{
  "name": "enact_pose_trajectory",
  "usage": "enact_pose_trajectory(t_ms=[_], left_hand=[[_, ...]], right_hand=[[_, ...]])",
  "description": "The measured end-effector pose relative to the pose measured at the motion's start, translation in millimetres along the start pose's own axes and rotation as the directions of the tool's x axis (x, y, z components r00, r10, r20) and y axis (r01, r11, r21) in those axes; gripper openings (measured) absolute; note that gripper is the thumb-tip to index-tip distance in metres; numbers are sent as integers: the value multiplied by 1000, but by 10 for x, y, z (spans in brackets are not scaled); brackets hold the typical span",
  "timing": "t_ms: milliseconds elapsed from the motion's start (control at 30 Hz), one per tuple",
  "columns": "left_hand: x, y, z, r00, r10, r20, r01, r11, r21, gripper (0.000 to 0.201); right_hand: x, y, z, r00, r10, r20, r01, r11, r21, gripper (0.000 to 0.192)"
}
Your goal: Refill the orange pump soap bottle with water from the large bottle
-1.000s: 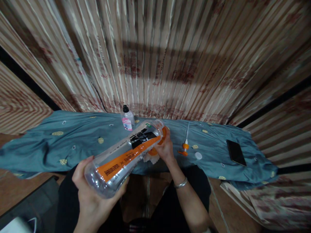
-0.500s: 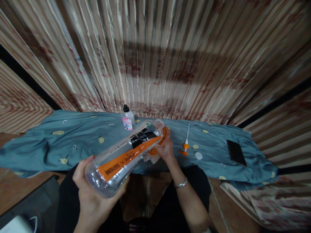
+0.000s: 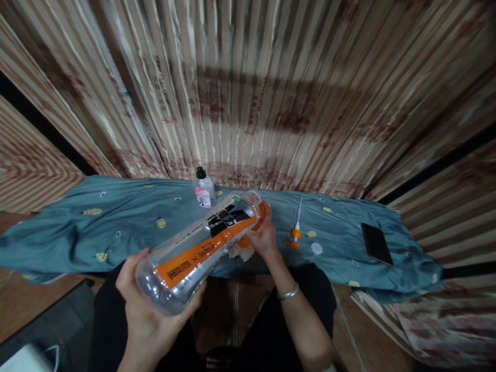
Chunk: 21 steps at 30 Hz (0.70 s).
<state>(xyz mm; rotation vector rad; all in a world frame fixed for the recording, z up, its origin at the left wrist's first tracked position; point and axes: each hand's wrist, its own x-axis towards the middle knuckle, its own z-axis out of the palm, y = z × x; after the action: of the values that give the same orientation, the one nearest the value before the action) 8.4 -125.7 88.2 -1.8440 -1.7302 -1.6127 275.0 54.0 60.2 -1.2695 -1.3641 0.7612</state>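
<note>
My left hand (image 3: 145, 305) grips the base of a large clear plastic bottle (image 3: 197, 248) with an orange and black label. The bottle is tilted, its mouth pointing away toward the blue cloth. My right hand (image 3: 264, 237) is closed around an orange object (image 3: 248, 241) right under the bottle's mouth, with something white beneath it; what the orange thing is cannot be told. A silver bangle sits on my right wrist.
A blue patterned cloth (image 3: 96, 227) covers a low surface. On it stand a small bottle with a black cap and pink label (image 3: 203, 189), an orange-and-white pump head (image 3: 296, 227), a white round lid (image 3: 316, 248) and a black phone (image 3: 376, 243). Striped curtains hang behind.
</note>
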Motion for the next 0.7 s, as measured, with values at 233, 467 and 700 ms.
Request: enact_pose_trajectory(t_ms=[233, 467, 700], left_hand=[[-6, -30, -1, 1000, 3, -14, -3, 1000, -1, 126], [15, 11, -7, 1000, 6, -14, -7, 1000, -2, 122], [7, 33, -20, 1000, -11, -7, 11, 1000, -21, 124]], right_hand=[[10, 67, 12, 999, -33, 11, 33, 999, -15, 102], [12, 71, 2, 1000, -20, 12, 20, 1000, -2, 100], [5, 51, -9, 1000, -18, 5, 18, 1000, 0, 101]])
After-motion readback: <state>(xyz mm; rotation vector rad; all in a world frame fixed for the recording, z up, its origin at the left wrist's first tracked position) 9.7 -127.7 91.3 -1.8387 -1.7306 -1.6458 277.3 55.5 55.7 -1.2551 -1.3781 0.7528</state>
